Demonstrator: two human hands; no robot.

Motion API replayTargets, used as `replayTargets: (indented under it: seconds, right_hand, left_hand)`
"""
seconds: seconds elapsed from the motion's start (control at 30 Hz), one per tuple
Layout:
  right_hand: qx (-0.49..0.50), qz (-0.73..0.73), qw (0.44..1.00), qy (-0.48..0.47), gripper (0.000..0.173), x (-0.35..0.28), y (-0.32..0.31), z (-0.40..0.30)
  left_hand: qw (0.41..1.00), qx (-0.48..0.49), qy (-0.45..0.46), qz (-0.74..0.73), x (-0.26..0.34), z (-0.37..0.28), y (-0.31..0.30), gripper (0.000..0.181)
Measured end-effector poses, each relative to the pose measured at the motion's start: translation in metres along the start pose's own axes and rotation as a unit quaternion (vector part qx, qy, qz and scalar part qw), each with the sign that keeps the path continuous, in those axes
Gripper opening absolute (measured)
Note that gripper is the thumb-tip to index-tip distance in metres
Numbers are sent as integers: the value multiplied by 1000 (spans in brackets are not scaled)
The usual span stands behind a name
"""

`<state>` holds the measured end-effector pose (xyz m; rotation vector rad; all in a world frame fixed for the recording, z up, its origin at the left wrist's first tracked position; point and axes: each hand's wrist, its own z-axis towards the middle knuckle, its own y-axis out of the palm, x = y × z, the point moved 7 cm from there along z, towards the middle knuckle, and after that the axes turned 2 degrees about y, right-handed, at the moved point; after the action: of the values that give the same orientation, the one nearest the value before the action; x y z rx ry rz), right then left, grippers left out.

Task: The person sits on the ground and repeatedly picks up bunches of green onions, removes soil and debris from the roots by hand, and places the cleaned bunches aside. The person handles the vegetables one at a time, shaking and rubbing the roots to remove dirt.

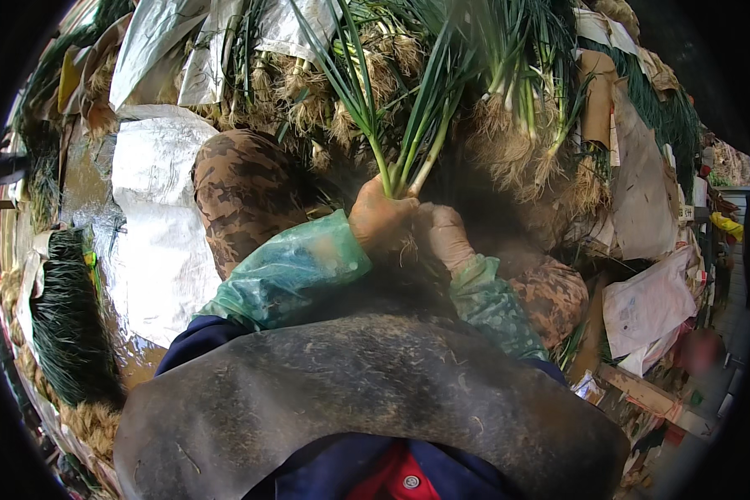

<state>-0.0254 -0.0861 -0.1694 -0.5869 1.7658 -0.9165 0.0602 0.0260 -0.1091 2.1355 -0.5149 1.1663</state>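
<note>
Between my camouflage-clad knees, my left hand (382, 209) is closed around the white lower stems of a few green onions (406, 164), whose leaves fan upward. Beside it, almost touching, my right hand (445, 234) has its fingers curled near the root end; whether it pinches any roots is unclear. Both hands seem gloved, and green plastic sleeve covers (287, 265) reach up the forearms. A dark, soil-specked apron (375, 375) spreads over my lap. Directly beyond the hands lie heaps of green onions with tangled roots (512, 144).
White plastic sheeting (162, 231) lies on wet ground at left, near a thick bundle of dark green leaves (72, 319). More white sacking (650, 300) is at right, above a wooden board (656, 400). White sheets partly cover the onion heap ahead.
</note>
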Motion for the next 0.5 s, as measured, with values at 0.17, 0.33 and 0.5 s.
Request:
replayTargets:
  seconds: [0.17, 0.33, 0.5]
  right_hand:
    - [-7, 607, 789, 93, 32, 31, 15, -15]
    - [-228, 775, 583, 84, 41, -82, -40, 6]
    - [-71, 656, 745, 98, 15, -49, -29, 2]
  left_hand:
    - [971, -110, -150, -151, -9, -8, 16, 27]
    - [927, -164, -176, -289, 11, -45, 36, 38]
    - [948, -214, -210, -101, -52, -10, 6, 60]
